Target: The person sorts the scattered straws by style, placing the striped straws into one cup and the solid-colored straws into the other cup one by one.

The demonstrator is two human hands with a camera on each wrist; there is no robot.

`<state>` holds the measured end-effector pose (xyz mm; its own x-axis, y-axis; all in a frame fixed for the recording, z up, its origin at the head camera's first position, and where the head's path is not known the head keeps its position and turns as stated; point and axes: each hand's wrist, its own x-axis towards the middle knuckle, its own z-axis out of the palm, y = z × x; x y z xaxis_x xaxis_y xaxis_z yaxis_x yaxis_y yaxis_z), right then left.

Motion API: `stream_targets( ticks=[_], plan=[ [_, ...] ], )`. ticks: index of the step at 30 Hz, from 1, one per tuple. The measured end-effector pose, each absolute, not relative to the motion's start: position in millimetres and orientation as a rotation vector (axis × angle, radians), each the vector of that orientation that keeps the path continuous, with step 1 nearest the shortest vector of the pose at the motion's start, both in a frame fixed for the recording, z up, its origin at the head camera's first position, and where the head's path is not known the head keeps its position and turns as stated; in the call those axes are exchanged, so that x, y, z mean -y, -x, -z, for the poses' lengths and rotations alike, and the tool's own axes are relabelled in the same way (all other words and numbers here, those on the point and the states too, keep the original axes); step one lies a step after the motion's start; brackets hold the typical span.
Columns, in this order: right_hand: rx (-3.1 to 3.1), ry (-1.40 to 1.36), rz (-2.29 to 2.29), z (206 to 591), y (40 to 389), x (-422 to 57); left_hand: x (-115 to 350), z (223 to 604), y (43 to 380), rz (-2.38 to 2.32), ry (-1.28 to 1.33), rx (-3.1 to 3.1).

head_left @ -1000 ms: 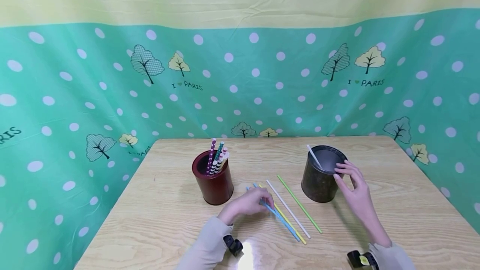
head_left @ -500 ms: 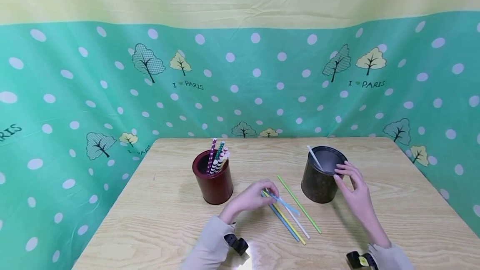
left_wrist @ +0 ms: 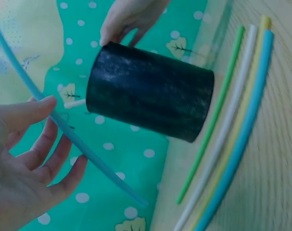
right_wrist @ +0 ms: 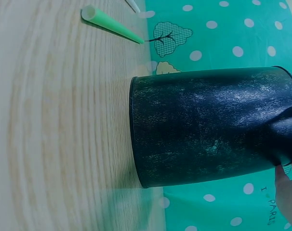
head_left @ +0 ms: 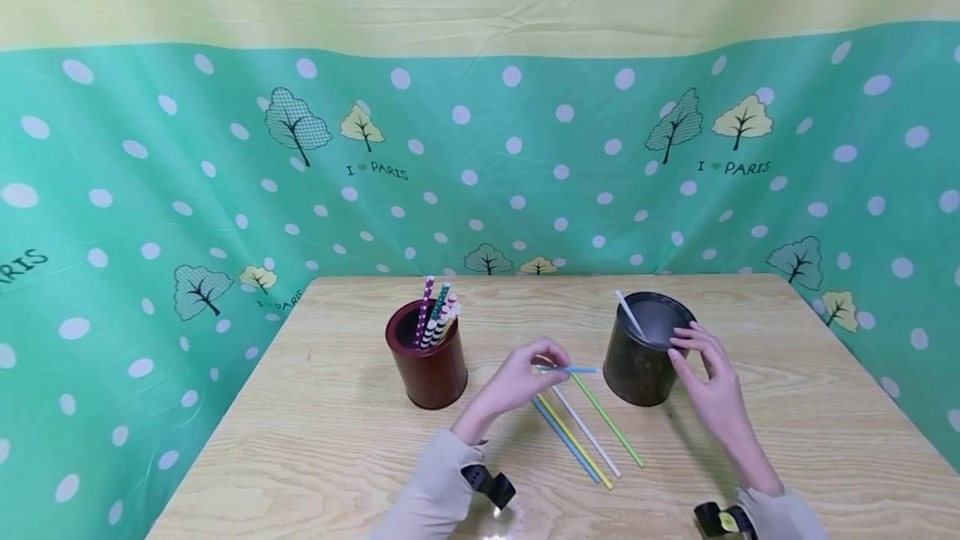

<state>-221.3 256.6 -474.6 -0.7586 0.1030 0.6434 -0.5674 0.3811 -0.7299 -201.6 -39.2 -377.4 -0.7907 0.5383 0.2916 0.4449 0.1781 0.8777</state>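
Observation:
My left hand (head_left: 528,375) pinches a light blue straw (head_left: 583,370) between thumb and fingers, raised above the straws on the table. In the left wrist view this straw (left_wrist: 71,132) slants across the fingers. A black can (head_left: 637,367) stands upright to the right, a white straw (head_left: 628,312) leaning inside it against the rim. My right hand (head_left: 708,373) grips that can's rim at the right side, thumb low and fingers over the edge. Between the hands lie a blue straw (head_left: 564,438), a yellow straw (head_left: 576,442), a white straw (head_left: 588,433) and a green straw (head_left: 609,422), roughly side by side.
A dark red can (head_left: 432,373) stands left of the loose straws, holding several patterned straws (head_left: 435,323). The wooden table (head_left: 300,440) ends at a green polka-dot curtain (head_left: 480,165) behind both cans.
My left hand has lifted one light blue straw off the others and carried it up and right toward the black can. My right hand has stayed on the can's rim.

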Motion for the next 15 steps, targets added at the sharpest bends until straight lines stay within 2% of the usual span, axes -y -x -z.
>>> stream_targets(
  ticks=[7,15],
  plan=[
    [1.971,-0.464,-1.468,478.9,225.7,-258.6,28.2,366.7,203.2,-1.94,-0.792,-2.217],
    [2.013,-0.385,-1.447,440.3,200.9,-236.6,14.0,360.3,213.7,-2.218,-0.724,-2.098]
  ],
)
